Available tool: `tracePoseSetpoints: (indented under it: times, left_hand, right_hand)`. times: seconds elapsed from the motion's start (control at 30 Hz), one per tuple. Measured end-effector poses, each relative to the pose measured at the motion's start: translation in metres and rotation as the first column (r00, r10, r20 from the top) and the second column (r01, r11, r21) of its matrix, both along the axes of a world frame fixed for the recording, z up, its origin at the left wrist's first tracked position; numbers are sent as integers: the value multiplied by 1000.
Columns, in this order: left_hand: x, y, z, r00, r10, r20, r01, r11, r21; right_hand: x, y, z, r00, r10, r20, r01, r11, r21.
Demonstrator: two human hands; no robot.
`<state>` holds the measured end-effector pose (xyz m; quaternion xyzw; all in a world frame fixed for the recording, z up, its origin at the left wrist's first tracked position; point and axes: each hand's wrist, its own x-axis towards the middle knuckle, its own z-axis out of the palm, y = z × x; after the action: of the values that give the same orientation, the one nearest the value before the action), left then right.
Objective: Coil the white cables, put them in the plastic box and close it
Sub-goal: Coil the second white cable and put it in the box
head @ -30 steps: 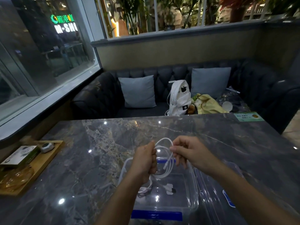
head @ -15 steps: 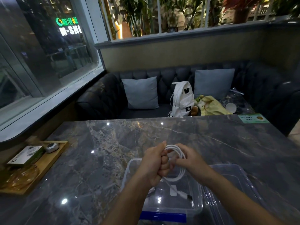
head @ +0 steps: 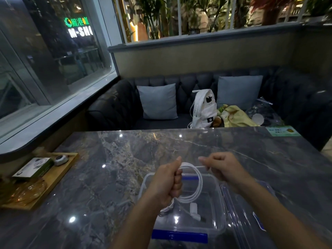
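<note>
My left hand (head: 168, 182) is a fist around a coiled white cable (head: 198, 187), whose loops hang over the clear plastic box (head: 218, 220). A little to the right, my right hand (head: 221, 168) pinches the cable's free strand, drawn taut between both hands. The box has blue clips and stands open on the marble table. Inside it lie white plugs (head: 194, 210) and more cable under my left wrist. The clear lid (head: 251, 218) lies flat beside the box on its right.
A wooden tray (head: 52, 178) with a small carton and a glass dish sits at the table's left edge. A green card (head: 283, 131) lies at the far right corner. Behind the table a dark sofa holds cushions, a white backpack (head: 203, 108) and a yellow cloth.
My right hand has pulled away to the right from my left fist, stretching a strand of cable between them. The coil stays in my left hand over the box.
</note>
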<state>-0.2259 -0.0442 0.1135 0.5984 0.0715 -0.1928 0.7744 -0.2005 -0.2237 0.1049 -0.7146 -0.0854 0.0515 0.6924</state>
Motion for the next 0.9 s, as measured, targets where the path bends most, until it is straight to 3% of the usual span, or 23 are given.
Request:
tracePoseSetpoints:
  times: [0.1,0.3,0.43,0.53,0.63,0.77,0.9]
  left_hand:
    - [-3,-3,0,999,-20,30,17,996,85]
    - [-8,-2,2,993,4,120,-30,975,219]
    - [-11,-2,1,991,-7,135,-24,974,223]
    - [-11,2,1,992,-7,124,-17,982,188]
    - [-11,5,2,991,-2,132,-19,987,163]
    - [-7,12,0,983,-39,181,-4,974,227]
    - [-1,29,1,964,-137,227,35,915,401]
  right_hand:
    - [1,-5,2,999,16,-52,-14,999,37]
    - [-9,3,4,948,315,-48,-318,938,-139]
    - [-11,10,9,931,351,-96,-364,906,-218]
    - [-10,12,10,880,447,-162,-463,882,-84]
    - [-8,16,9,857,468,-214,-462,883,81]
    - [-5,24,8,874,412,-256,-403,911,91]
    - [-4,24,10,893,356,-276,-350,934,73]
